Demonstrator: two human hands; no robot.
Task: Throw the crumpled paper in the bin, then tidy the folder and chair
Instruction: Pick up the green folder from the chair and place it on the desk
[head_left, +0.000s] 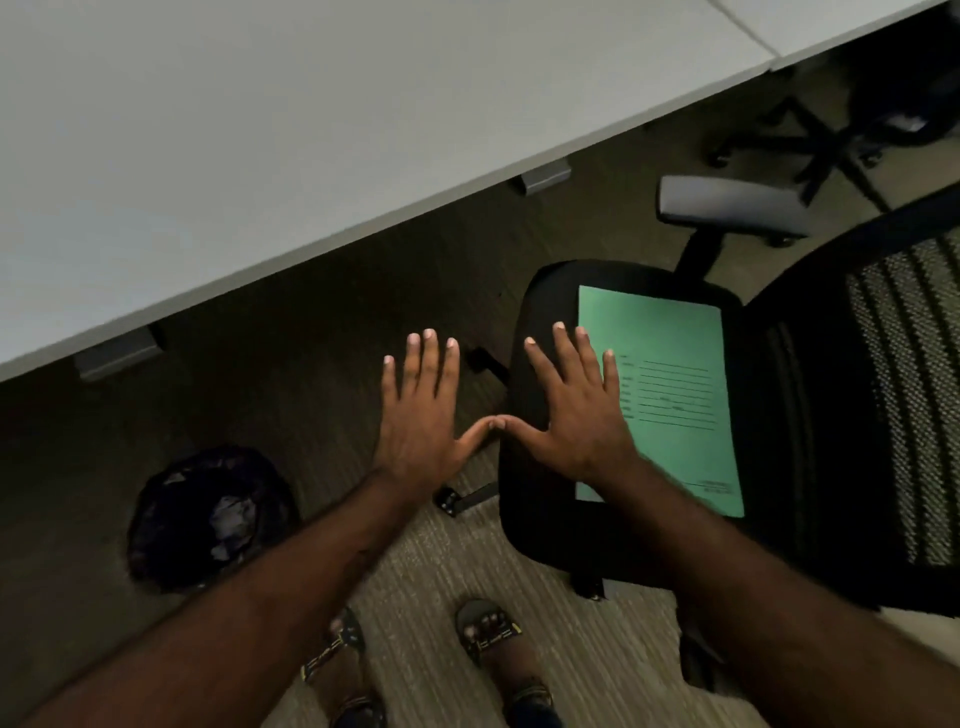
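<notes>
Crumpled pale paper already down in the round black-lined bin on the carpet at far left. Left hand flat, fingers spread, empty; right hand likewise, thumbs touching. Green card folder untouched on the black mesh-backed chair's seat, toward the backrest edge; chair not tucked under the grey table.
</notes>
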